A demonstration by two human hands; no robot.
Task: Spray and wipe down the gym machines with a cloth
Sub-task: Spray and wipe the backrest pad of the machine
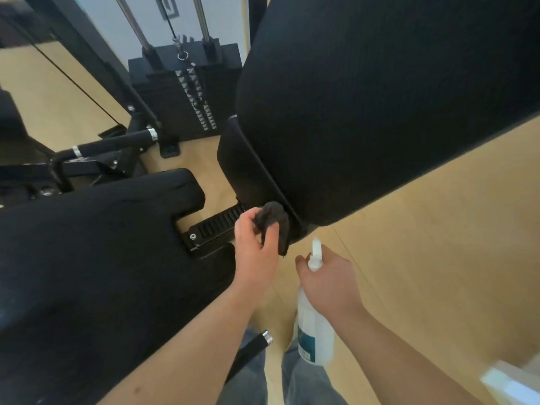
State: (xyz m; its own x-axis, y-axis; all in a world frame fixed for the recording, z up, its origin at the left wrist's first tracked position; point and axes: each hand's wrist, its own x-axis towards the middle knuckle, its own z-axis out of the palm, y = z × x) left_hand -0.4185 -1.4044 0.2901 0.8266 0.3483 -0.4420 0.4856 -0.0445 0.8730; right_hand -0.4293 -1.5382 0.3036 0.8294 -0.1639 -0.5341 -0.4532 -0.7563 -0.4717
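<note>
My left hand [254, 249] grips a dark crumpled cloth [273, 222] and presses it against the lower end of the big black back pad [365, 106], where the pad meets its black bracket. My right hand [328, 280] holds a white spray bottle [314, 325] by the neck, nozzle pointing up toward the pad, bottle hanging down beside my leg. The black seat pad [96, 247] of the machine fills the lower left.
A notched black adjustment rail [217, 225] runs between seat and back pad. A weight stack [187, 95] with chrome guide rods stands behind. A black handle bar [117, 141] sticks out at left. Another grip [251, 346] lies near my legs. Light wooden floor spreads to the right.
</note>
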